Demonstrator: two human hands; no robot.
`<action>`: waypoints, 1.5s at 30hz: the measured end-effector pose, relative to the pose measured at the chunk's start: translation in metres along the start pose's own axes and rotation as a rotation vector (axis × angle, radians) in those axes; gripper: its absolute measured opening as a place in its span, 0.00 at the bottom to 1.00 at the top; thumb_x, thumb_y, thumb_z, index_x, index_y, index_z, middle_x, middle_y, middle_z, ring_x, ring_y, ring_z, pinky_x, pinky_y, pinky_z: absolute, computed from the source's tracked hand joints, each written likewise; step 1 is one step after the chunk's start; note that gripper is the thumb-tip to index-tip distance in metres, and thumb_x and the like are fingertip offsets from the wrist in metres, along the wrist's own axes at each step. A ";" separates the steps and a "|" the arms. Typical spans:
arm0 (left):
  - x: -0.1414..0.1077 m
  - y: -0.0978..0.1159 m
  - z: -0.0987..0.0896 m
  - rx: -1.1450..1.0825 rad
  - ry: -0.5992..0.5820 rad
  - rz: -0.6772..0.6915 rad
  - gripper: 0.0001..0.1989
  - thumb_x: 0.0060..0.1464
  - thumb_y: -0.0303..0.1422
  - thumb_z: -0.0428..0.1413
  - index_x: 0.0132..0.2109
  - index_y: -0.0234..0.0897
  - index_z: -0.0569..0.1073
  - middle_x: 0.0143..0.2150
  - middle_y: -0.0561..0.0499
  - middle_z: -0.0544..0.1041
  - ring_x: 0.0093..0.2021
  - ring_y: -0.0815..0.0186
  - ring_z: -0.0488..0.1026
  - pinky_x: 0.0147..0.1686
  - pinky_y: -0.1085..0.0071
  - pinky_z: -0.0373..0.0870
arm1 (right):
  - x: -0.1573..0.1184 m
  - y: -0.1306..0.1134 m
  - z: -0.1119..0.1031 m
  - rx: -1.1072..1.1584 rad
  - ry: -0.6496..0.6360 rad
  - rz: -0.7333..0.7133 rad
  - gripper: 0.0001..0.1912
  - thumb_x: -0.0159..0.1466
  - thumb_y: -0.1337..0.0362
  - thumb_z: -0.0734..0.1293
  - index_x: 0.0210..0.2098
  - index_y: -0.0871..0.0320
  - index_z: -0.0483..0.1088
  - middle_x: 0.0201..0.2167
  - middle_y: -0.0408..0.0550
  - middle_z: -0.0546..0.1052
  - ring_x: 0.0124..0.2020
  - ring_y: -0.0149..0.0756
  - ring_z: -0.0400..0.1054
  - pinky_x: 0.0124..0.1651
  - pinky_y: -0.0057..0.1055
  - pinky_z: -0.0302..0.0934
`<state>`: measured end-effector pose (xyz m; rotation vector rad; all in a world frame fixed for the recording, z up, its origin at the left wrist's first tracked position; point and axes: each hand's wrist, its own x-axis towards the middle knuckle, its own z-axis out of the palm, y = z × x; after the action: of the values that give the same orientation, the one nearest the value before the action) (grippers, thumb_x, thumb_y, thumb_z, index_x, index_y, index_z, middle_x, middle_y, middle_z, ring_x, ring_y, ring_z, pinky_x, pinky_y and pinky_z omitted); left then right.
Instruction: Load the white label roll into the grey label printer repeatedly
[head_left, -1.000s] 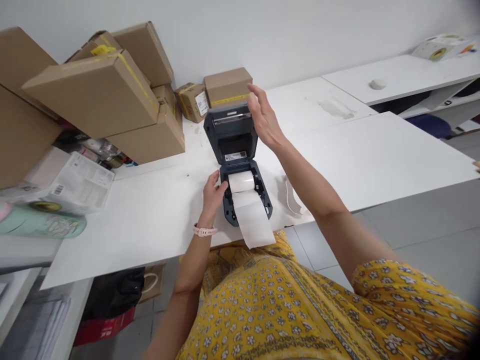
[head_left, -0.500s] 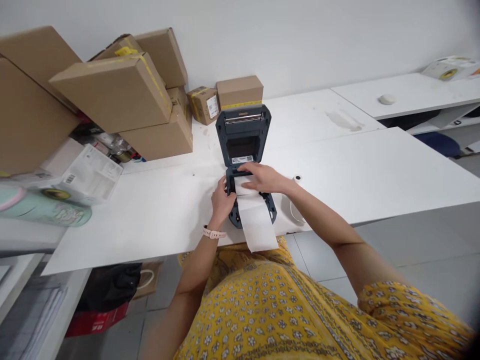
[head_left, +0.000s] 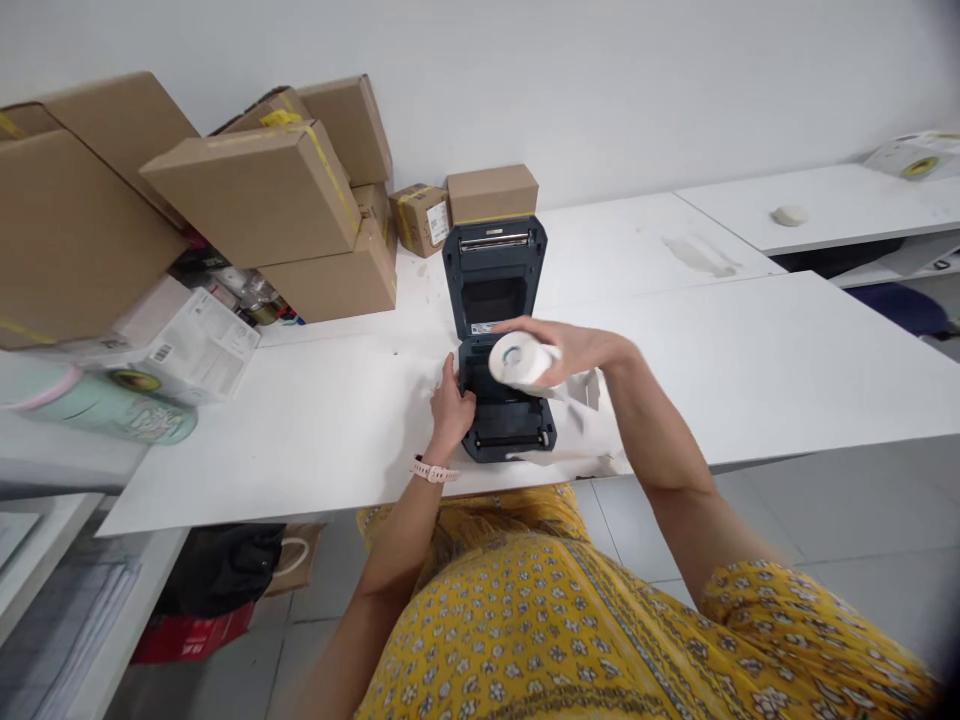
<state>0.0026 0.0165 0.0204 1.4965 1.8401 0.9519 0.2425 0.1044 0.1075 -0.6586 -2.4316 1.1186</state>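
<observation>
A dark label printer (head_left: 510, 430) stands on the white table with its lid (head_left: 493, 270) tipped up and back. My left hand (head_left: 451, 405) grips the left edge of the printer's base, thumb over the rim. In my right hand (head_left: 570, 348) is a roll of white label paper (head_left: 514, 360), held just above the open base with its core end facing left. A loose strip of its paper (head_left: 589, 425) trails down to the right and is partly blurred. The inside of the base shows dark beneath the roll.
Stacked cardboard boxes (head_left: 255, 190) fill the back left, and two smaller ones stand behind the printer. A white box (head_left: 199, 350) and a mint-green bottle (head_left: 142, 415) lie at the left. A small round white object (head_left: 790, 215) rests at the far right.
My right hand has lifted the paper roll out of the printer's base and turned it, swinging the loose strip to the right. My left hand stays on the printer's left edge.
</observation>
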 end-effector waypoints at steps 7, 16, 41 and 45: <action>0.000 -0.005 0.003 -0.048 0.035 0.009 0.44 0.50 0.23 0.56 0.75 0.43 0.59 0.63 0.42 0.79 0.57 0.46 0.79 0.64 0.44 0.67 | -0.060 0.019 -0.041 0.047 0.508 0.202 0.40 0.49 0.52 0.81 0.58 0.52 0.71 0.60 0.54 0.75 0.60 0.58 0.70 0.63 0.53 0.66; 0.004 -0.008 0.004 -0.048 0.048 -0.005 0.43 0.50 0.23 0.56 0.74 0.40 0.61 0.60 0.41 0.81 0.57 0.48 0.79 0.65 0.46 0.67 | -0.027 0.105 -0.010 0.137 0.540 0.459 0.38 0.45 0.59 0.77 0.54 0.55 0.64 0.50 0.55 0.77 0.50 0.53 0.72 0.55 0.52 0.70; -0.006 -0.007 0.017 -0.229 0.127 -0.081 0.43 0.50 0.20 0.57 0.73 0.41 0.63 0.62 0.42 0.81 0.63 0.51 0.77 0.67 0.48 0.67 | -0.098 0.026 0.045 0.405 0.524 0.194 0.27 0.68 0.46 0.70 0.63 0.48 0.72 0.56 0.51 0.81 0.51 0.44 0.78 0.51 0.39 0.71; -0.001 -0.019 0.026 -0.451 0.109 -0.069 0.44 0.48 0.20 0.57 0.73 0.41 0.62 0.63 0.43 0.80 0.65 0.54 0.75 0.67 0.53 0.69 | -0.034 -0.005 0.036 -0.136 0.148 0.094 0.25 0.71 0.54 0.68 0.64 0.55 0.72 0.61 0.55 0.79 0.57 0.48 0.75 0.58 0.41 0.66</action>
<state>0.0129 0.0180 -0.0100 1.1177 1.5966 1.3303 0.2502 0.0613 0.0848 -0.8745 -2.3856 0.9097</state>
